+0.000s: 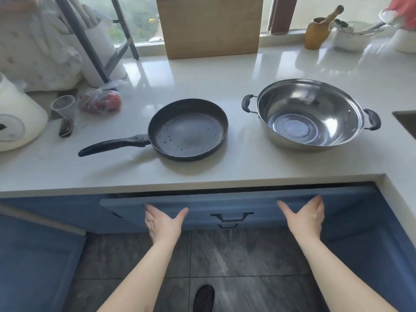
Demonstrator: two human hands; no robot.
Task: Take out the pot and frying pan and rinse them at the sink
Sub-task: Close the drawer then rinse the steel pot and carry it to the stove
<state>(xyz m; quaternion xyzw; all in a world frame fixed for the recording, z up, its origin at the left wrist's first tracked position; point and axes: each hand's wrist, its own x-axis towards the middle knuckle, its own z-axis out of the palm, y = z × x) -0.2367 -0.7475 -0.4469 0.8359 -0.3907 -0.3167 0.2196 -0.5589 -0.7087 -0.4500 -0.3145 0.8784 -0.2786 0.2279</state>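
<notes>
A black frying pan (188, 129) lies on the white counter (236, 73), handle pointing left, with water drops inside. To its right stands a steel pot (309, 113) with two black side handles and a wet bottom. Below the counter edge a blue drawer front (231, 207) sits slightly out, a dark gap above it. My left hand (163, 222) and my right hand (307, 216) both press flat against that drawer front, fingers straight, one on each side of its dark handle (231, 216). A corner of the sink (406, 122) shows at the right edge.
A wooden cutting board (210, 25) leans at the window. A clear cup (64, 108), a bag of red produce (101, 101) and a white appliance (15, 120) crowd the left. Jars and a bowl (351, 38) stand back right. A cabinet door (33, 255) hangs open lower left.
</notes>
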